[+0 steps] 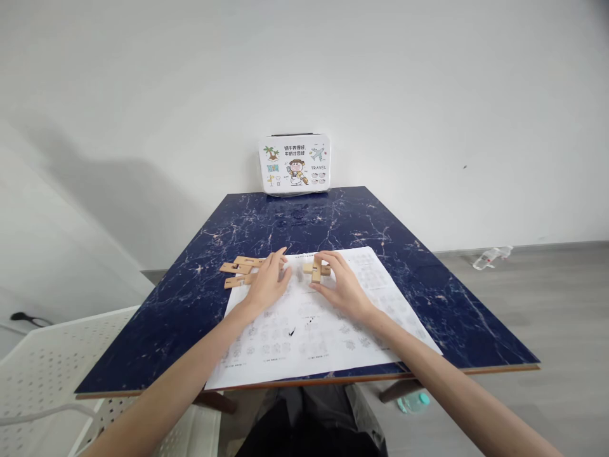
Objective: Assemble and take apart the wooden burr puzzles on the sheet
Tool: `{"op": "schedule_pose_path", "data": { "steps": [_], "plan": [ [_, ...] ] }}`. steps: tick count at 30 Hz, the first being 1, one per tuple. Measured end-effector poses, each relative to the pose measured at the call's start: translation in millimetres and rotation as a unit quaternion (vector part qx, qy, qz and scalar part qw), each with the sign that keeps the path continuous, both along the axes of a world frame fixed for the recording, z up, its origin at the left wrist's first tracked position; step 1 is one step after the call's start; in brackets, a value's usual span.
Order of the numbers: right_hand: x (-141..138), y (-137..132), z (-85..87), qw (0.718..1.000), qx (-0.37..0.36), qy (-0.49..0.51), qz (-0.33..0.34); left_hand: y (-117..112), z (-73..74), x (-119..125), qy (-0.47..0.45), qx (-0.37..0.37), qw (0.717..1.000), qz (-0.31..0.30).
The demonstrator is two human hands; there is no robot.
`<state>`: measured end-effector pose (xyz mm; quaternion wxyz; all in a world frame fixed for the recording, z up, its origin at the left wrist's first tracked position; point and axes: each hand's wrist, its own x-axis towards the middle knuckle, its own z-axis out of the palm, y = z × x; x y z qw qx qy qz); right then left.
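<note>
My right hand (343,285) grips a small assembly of crossed wooden puzzle pieces (316,273) between thumb and fingers, over the upper part of a white printed sheet (285,349). To its left, my left hand (270,279) has its fingers spread and curved, apart from the assembly. Beside and partly behind that hand lie several flat notched wooden pieces (236,268), some overlapping the sheet's left edge. The left hand covers their right ends, so whether it touches them cannot be made out.
The sheet lies on a dark blue marbled table (190,317). A white cartoon-printed case (295,181) leans against the wall at the far edge. A white perforated rack (52,362) stands at the left. Plastic bottles (413,402) lie on the floor to the right.
</note>
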<state>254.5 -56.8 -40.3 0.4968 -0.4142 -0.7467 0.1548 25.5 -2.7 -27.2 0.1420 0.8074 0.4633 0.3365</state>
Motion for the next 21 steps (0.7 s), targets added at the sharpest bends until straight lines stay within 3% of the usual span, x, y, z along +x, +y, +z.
{"op": "schedule_pose_path", "data": {
  "steps": [3,7,10,14,21],
  "plan": [
    [0,-1,2.2,1.000,0.006,0.002,0.004,-3,1.2,2,0.011,0.037,0.999,0.006],
    [-1,-3,6.7,1.000,0.026,0.007,0.010,-14,18.8,8,-0.024,0.099,0.995,-0.013],
    [-1,-6,10.4,0.999,0.046,0.015,0.009,-22,30.4,13,-0.087,0.005,0.995,-0.050],
    [-3,-9,12.8,0.998,0.063,0.008,0.028,-26,32.9,18,-0.152,-0.161,0.966,-0.131],
    [-4,-12,11.6,0.997,0.067,0.011,0.029,-26,31.9,20,-0.175,-0.199,0.949,-0.169]
  ]
}}
